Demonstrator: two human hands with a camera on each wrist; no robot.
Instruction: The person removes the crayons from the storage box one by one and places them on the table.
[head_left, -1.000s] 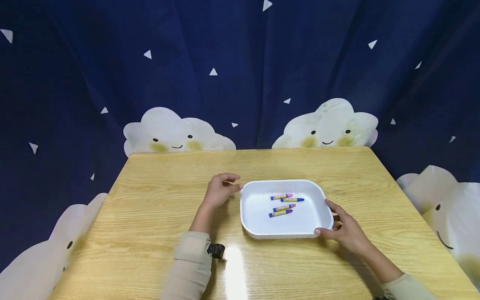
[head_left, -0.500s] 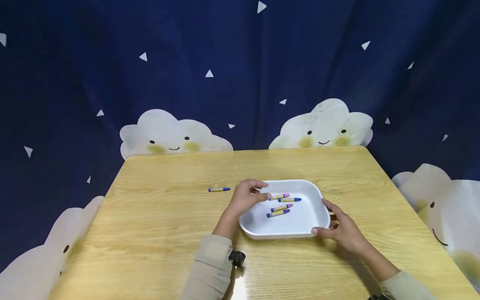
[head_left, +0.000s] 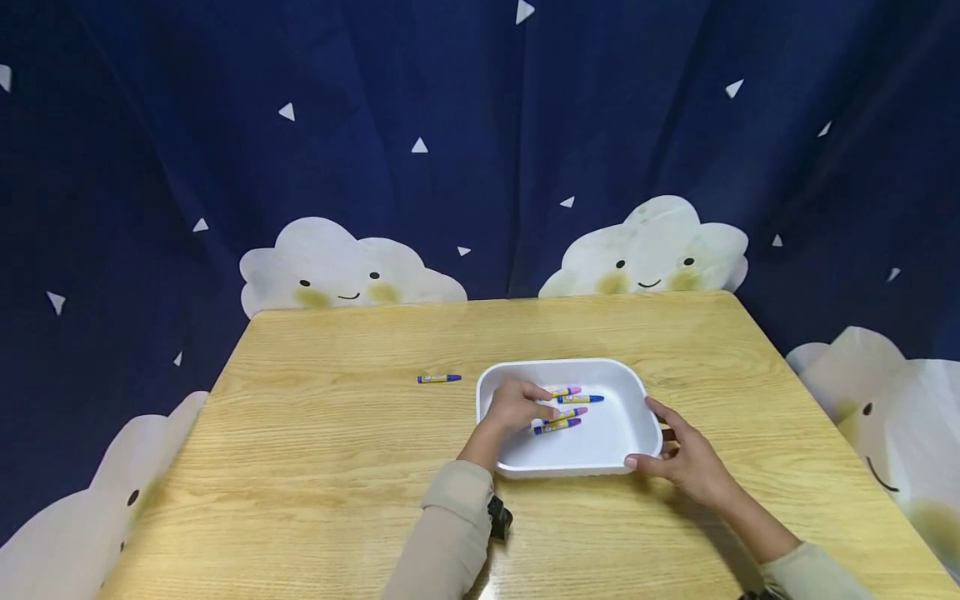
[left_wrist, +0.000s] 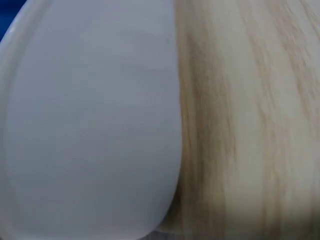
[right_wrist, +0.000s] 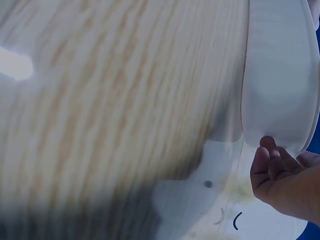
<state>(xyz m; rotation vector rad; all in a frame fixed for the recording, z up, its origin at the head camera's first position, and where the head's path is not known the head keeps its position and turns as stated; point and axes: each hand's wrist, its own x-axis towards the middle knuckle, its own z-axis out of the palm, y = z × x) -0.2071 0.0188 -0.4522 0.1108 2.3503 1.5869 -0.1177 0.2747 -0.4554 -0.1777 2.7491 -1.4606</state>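
Observation:
A white plastic tray (head_left: 525, 463) sits on the wooden table with several crayons lying in it. Pink (head_left: 574, 390), blue (head_left: 581, 399) and purple (head_left: 558, 426) crayons are among them, and a mauve-pink crayon (head_left: 576, 412) lies between the blue and purple ones. My left hand (head_left: 513, 406) reaches over the tray's left part, thumb tip right at the mauve-pink crayon, the fingers a little apart from the thumb. With thumb at the near corner and fingers along the outer wall, my right hand (head_left: 693, 462) holds the tray's right end. The left wrist view shows no fingers.
One dark blue crayon (head_left: 439, 378) lies on the table (head_left: 322, 417), left of the tray. A navy curtain (head_left: 480, 150) with smiling clouds and white triangles hangs behind the table and along both sides.
My left hand has moved right, from beside the tray to inside it. The dark blue crayon now shows on the table where that hand was. The right hand keeps its hold.

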